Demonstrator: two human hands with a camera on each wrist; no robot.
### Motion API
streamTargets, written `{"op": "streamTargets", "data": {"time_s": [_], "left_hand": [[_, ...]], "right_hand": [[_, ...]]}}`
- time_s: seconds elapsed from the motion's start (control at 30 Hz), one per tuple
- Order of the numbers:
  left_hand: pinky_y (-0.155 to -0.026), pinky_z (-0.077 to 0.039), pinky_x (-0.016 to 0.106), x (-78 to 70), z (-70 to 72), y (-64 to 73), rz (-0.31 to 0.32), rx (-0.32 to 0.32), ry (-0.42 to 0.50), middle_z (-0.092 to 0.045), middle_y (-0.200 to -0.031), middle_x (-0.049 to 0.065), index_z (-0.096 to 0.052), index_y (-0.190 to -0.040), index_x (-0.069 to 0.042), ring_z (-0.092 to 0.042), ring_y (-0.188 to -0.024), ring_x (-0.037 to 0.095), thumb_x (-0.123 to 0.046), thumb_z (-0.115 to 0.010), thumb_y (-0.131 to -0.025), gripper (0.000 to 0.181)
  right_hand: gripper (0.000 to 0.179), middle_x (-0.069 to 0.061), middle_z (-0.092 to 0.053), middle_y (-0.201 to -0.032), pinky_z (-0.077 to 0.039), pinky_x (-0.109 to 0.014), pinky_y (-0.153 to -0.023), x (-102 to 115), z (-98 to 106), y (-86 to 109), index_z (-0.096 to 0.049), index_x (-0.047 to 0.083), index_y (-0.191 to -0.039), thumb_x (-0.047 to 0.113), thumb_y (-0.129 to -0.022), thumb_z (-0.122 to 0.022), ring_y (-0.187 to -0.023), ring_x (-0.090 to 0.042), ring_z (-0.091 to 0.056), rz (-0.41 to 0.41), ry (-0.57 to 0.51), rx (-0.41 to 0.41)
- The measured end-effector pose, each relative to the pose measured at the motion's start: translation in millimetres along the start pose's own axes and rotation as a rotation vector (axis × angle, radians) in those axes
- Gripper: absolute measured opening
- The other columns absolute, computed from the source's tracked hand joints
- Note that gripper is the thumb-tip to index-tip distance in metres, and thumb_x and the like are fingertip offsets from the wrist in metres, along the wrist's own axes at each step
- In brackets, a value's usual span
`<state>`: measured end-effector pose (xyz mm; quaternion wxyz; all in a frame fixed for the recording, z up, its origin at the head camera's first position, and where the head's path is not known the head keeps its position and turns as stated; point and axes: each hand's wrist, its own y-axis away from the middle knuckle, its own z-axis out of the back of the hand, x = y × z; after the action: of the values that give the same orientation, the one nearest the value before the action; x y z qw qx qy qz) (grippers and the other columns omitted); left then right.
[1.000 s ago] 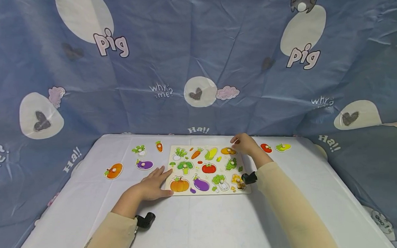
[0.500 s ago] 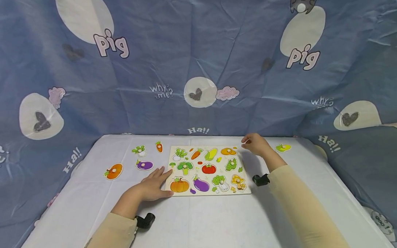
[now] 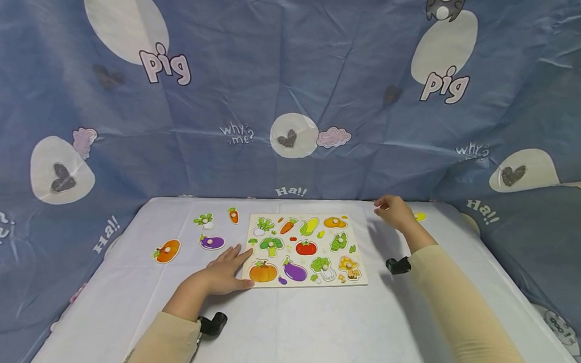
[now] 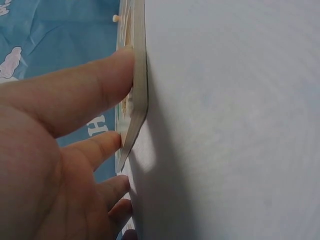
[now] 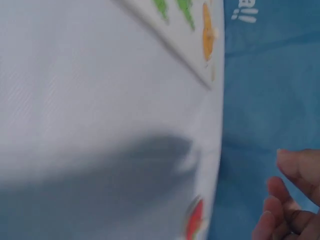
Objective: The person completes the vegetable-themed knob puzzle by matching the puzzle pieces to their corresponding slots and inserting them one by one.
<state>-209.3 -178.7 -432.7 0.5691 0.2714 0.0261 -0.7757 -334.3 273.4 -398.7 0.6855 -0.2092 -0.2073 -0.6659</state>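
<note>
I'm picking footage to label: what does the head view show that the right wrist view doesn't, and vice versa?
Only the head view shows the left hand, the flat purple eggplant piece and the flat oval orange piece.

Only the right wrist view shows the flat red and green piece, cut off by the frame.

Both show the right hand, the pale board printed with vegetables (partly, from the wrist), the white tablecloth and the blue printed cloth.

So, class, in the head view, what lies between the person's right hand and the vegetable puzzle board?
Only white tablecloth, crossed by a shadow: in the head view no loose piece shows between right hand and puzzle board.
</note>
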Motion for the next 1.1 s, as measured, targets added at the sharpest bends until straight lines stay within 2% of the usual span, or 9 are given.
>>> {"op": "streamTargets", "data": {"time_s": [0.13,0.37,0.57,0.7,0.93,1.1], "left_hand": [[-0.114,-0.014,0.070,-0.4,0.8,0.0,0.001,-0.001,-0.001,-0.017,-0.163,0.026,-0.033,-0.157,-0.010,-0.011,-0.149,0.048,-0.048,-0.071,-0.088,0.087],[-0.115,-0.013,0.069,0.5,-0.1,-0.2,0.006,0.007,-0.005,-0.016,-0.164,0.024,-0.032,-0.157,-0.011,-0.011,-0.150,0.046,-0.048,-0.069,-0.089,0.086],[-0.114,-0.013,0.070,0.2,0.1,0.1,0.004,0.010,-0.002,-0.016,-0.164,0.025,-0.031,-0.157,-0.010,-0.010,-0.150,0.047,-0.049,-0.069,-0.089,0.086],[-0.114,-0.014,0.070,-0.1,-0.6,0.9,0.005,0.013,0.003,-0.016,-0.164,0.024,-0.032,-0.158,-0.011,-0.011,-0.150,0.046,-0.050,-0.069,-0.089,0.087],[-0.114,-0.014,0.070,1.1,-1.6,0.1,0.001,0.009,-0.002,-0.016,-0.163,0.025,-0.032,-0.157,-0.010,-0.011,-0.150,0.047,-0.050,-0.069,-0.089,0.088],[-0.114,-0.014,0.070,1.8,-1.0,-0.3,-0.002,0.004,-0.008,-0.016,-0.164,0.025,-0.032,-0.157,-0.010,-0.011,-0.149,0.047,-0.050,-0.069,-0.089,0.087]], "right_hand": [[0.032,-0.026,-0.061,-0.117,-0.050,-0.048,-0.084,-14.7,-0.3,0.5,-0.061,-0.005,-0.124,0.016,-0.099,-0.059,-0.100,-0.039,-0.060,-0.036,-0.012,-0.022],[0.036,-0.027,-0.057,-0.126,-0.048,-0.050,-0.093,-44.2,-0.9,-5.3,-0.058,-0.003,-0.131,0.017,-0.100,-0.057,-0.113,-0.041,-0.054,-0.156,-0.025,-0.027],[0.033,-0.026,-0.059,-0.119,-0.050,-0.047,-0.090,-61.6,-1.8,-9.8,-0.060,-0.005,-0.125,0.016,-0.099,-0.061,-0.105,-0.037,-0.057,-0.203,-0.056,-0.025],[0.034,-0.027,-0.061,-0.117,-0.051,-0.045,-0.086,-66.0,-4.8,-10.7,-0.060,-0.008,-0.123,0.016,-0.099,-0.061,-0.100,-0.036,-0.059,-0.200,-0.076,-0.019],[0.034,-0.026,-0.059,-0.121,-0.051,-0.042,-0.088,-65.8,-14.6,-19.4,-0.059,-0.006,-0.129,0.012,-0.099,-0.061,-0.102,-0.034,-0.058,-0.263,-0.124,0.002],[0.036,-0.025,-0.058,-0.120,-0.052,-0.042,-0.089,-66.8,-18.2,-25.7,-0.059,-0.007,-0.129,0.010,-0.098,-0.062,-0.102,-0.034,-0.057,-0.262,-0.118,0.010]]}}
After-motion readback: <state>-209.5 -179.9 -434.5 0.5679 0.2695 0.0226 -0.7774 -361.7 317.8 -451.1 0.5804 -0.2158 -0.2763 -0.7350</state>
